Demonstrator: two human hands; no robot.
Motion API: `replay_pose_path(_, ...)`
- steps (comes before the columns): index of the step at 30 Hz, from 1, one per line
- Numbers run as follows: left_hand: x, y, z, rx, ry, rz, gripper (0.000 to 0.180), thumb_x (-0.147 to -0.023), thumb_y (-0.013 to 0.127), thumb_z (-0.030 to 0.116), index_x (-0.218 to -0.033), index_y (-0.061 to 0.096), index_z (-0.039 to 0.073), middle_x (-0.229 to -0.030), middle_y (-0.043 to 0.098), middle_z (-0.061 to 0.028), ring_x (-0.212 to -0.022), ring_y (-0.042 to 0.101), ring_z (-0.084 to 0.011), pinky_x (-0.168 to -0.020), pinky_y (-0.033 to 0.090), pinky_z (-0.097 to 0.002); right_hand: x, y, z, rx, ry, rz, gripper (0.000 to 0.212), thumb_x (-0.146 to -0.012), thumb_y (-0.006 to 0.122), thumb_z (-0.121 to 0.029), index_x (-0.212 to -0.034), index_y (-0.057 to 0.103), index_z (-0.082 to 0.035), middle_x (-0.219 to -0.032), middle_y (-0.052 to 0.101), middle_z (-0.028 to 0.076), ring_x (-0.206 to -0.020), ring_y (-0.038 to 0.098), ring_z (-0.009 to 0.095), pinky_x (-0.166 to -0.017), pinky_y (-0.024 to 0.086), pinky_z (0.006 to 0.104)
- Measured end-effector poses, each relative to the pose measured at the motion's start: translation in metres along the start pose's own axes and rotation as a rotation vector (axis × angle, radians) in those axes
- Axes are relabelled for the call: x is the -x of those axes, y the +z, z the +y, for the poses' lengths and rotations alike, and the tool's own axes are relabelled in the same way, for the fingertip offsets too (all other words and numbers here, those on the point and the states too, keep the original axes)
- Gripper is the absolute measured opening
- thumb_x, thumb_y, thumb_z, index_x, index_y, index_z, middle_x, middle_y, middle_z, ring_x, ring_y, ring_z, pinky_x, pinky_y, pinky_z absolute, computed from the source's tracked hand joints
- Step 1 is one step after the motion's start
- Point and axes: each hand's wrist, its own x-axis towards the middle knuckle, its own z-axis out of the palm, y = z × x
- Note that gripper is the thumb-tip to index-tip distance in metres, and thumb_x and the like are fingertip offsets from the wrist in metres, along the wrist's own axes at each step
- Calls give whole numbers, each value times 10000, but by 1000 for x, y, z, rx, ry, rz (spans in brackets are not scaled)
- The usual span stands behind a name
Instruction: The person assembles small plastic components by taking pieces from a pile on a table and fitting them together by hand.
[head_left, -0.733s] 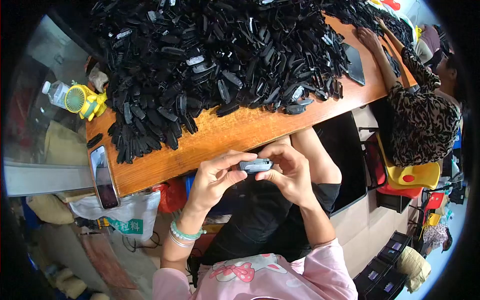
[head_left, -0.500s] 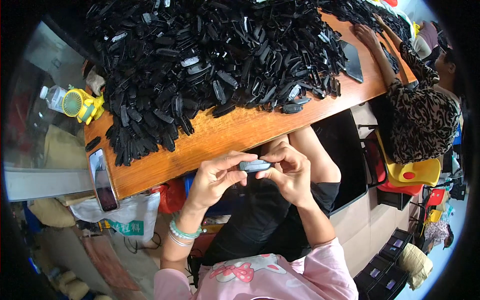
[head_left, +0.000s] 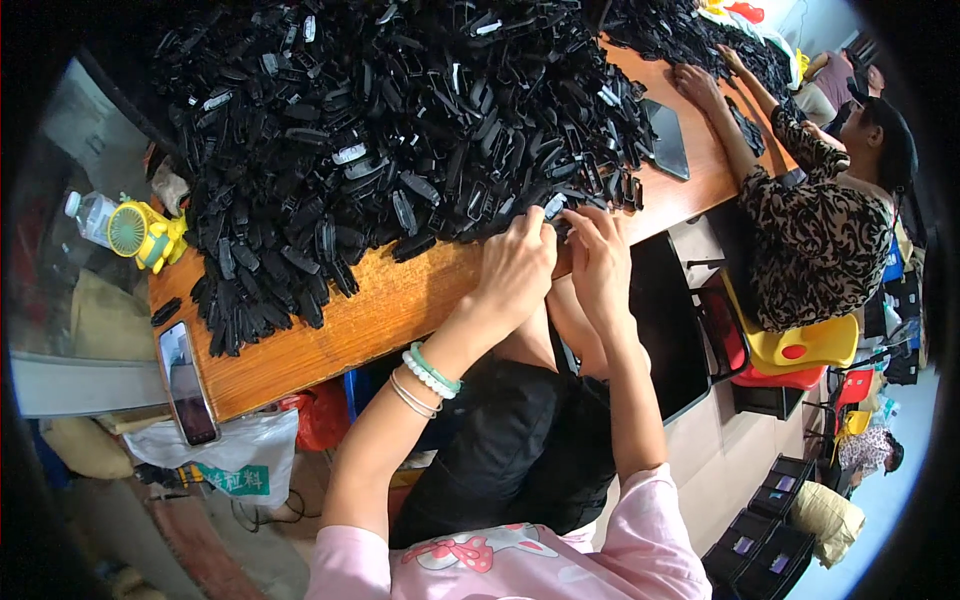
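Both of my hands are together over the front edge of a large heap of black plastic casing pieces (head_left: 400, 130). My left hand (head_left: 517, 265) is closed with its back toward me, fingertips at the pieces. Close on its right, my right hand (head_left: 601, 262) has bent fingers pressed together, pointing into the heap. Whatever lies between the fingertips is hidden behind the hands. A pale, shiny casing piece (head_left: 555, 206) shows just beyond them.
The heap lies on a wooden table (head_left: 390, 310). At the left are a phone (head_left: 187, 385), a yellow toy-shaped fan (head_left: 148, 235) and a water bottle (head_left: 92, 217). A dark flat tablet-like panel (head_left: 668, 140) lies to the right, near a co-worker (head_left: 815, 215) seated at the table.
Both hands have moved up and away from my lap to the heap's edge. The grey-and-black casing held between them before is out of sight. The whole view has shifted slightly.
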Motion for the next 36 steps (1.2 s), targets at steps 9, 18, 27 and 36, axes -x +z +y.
replay_pose_path(9, 51, -36, -14, 137, -130, 101, 140, -789, 611, 15, -871, 498, 10, -865, 544, -141, -694, 595, -323, -576, 480, -389, 7, -14, -20, -34, 58, -168, 182, -673, 669, -38, -850, 631, -15, -1009, 583, 96, -974, 495, 304, -858, 388, 384)
replay_pose_path(18, 110, -92, 2, 962, -591, -55, 303, -833, 614, 13, -1122, 526, 26, -726, 471, -21, -583, 410, -51, -527, 369, -218, 29, -31, -47, -884, 361, -389, 172, -723, 737, -25, -802, 588, 11, -839, 581, 53, -734, 559, 106, -653, 456, 233)
replay_pose_path(27, 125, -118, 10, 650, -330, 23, 234, -793, 672, 33, -988, 597, -71, -891, 547, -108, -661, 530, -134, -565, 420, -242, 50, -35, -103, -1311, 321, -547, 398, -913, 501, -53, -1295, 438, 34, -1090, 513, 110, -957, 557, 169, -847, 468, 274)
replay_pose_path(36, 126, -126, 14, 548, -275, -1, 242, -787, 660, 4, -987, 576, -105, -831, 557, -175, -666, 582, -264, -578, 455, -310, 54, -45, -105, -912, 208, -588, 342, -899, 501, -59, -1232, 489, 18, -875, 525, 128, -807, 529, 231, -747, 422, 297)
